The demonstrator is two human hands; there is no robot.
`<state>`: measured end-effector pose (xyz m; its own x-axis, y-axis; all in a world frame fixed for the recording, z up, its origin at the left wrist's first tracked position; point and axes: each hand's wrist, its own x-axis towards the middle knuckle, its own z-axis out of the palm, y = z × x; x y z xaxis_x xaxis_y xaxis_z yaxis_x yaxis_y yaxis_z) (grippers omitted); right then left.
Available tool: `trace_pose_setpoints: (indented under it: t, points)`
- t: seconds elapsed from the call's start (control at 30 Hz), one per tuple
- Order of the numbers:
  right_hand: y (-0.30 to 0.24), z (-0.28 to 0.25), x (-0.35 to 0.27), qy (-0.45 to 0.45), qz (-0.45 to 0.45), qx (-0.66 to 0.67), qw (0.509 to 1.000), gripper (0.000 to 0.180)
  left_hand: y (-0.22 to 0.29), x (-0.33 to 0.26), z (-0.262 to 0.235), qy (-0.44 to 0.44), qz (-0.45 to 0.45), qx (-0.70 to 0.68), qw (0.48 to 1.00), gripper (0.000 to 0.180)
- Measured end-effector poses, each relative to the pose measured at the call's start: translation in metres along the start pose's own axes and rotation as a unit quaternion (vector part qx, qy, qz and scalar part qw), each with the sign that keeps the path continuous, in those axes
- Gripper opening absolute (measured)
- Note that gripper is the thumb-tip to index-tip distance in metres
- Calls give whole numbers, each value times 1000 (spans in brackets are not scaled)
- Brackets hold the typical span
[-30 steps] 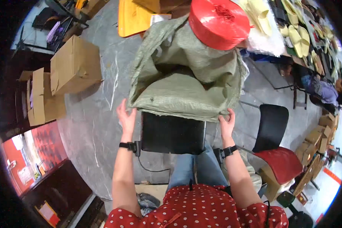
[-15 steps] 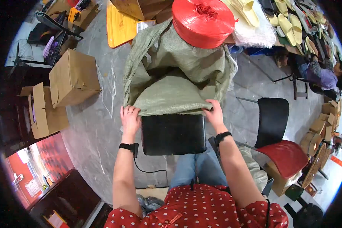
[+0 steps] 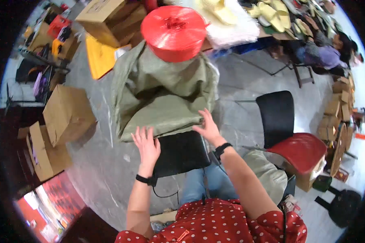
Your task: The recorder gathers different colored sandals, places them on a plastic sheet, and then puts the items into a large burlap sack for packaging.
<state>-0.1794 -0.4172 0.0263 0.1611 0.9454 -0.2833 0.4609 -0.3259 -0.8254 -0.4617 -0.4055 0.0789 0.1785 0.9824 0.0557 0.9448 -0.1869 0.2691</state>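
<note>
A large green woven sack [image 3: 162,95] lies bunched over a black chair seat [image 3: 180,152] in front of me. A big red spool of plastic twine [image 3: 173,30] rests on its far end. My left hand [image 3: 147,146] lies flat, fingers spread, at the sack's near edge where it meets the chair seat. My right hand [image 3: 209,127] presses on the sack's near right edge with fingers extended. Both wrists wear black bands. Neither hand grips anything.
Cardboard boxes [image 3: 67,115] stand on the grey floor at left, a yellow sheet [image 3: 99,56] beyond. At right are a black chair [image 3: 276,115] and a red seat [image 3: 304,148]. A person in purple [image 3: 324,52] sits at the far right by a cluttered table.
My hands have let go of the sack's near corners and moved inward, now resting flat on its edge. The view has shifted, so the sack sits farther up.
</note>
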Motion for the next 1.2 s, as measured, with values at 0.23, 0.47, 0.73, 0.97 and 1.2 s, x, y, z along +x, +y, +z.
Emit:
trace_pose_setpoints:
  t: [0.23, 0.47, 0.73, 0.97, 1.2]
  points:
    - [89, -186, -125, 248, -71, -188, 948, 44, 118, -32, -3, -152, 156, -141, 966, 48]
    - [199, -451, -276, 521, 307, -494, 625, 65, 210, -50, -13, -186, 171, -119, 960, 49]
    - [401, -554, -391, 660, 252, 121, 697, 75, 346, -48, 15, -264, 208, -108, 936, 46]
    - [385, -554, -390, 410, 226, 569, 677, 47, 413, -27, 34, -311, 271, -76, 908, 47]
    - [335, -560, -330, 410, 163, 515, 734, 41, 452, 2, 43, -323, 303, -20, 896, 45]
